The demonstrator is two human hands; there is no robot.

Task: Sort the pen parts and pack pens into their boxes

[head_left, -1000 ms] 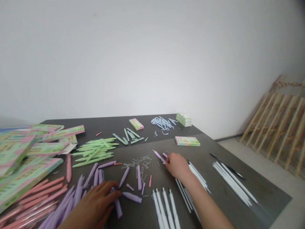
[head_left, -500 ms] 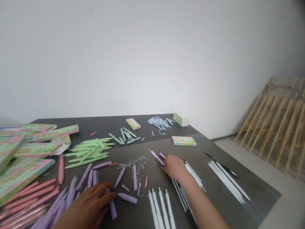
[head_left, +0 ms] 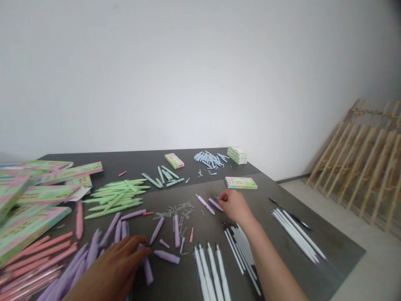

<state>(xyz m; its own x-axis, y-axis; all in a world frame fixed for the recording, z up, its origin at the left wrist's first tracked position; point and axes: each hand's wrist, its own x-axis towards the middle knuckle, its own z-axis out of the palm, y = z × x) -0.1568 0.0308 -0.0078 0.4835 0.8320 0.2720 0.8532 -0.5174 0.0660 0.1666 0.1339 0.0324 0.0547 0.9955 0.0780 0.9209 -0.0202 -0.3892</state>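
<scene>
My left hand (head_left: 117,265) is low over the purple pen parts at the left front, its thumb and fingers closed around a purple pen barrel (head_left: 148,271) that points toward me. Farther out, my right hand (head_left: 234,205) is pinched; what its fingertips hold, if anything, is too small to make out. Just left of those fingertips lies a short purple pen piece (head_left: 215,204), and beside it a longer purple pen (head_left: 205,204) with a thin tip. Small clear plastic pieces (head_left: 177,209) and loose purple barrels (head_left: 167,256) are scattered between the hands.
White refills (head_left: 241,242) lie under my right forearm, with thicker white pens (head_left: 211,271) nearer me and more white rods (head_left: 294,236) at right. Green pens (head_left: 117,198), red pens (head_left: 40,255) and printed boxes (head_left: 44,194) crowd the left. One box (head_left: 241,182) lies beyond my right hand.
My right hand has moved away from me, off the white refills, uncovering more of them and the short purple piece. The left hand stays almost where it was on the purple barrel.
</scene>
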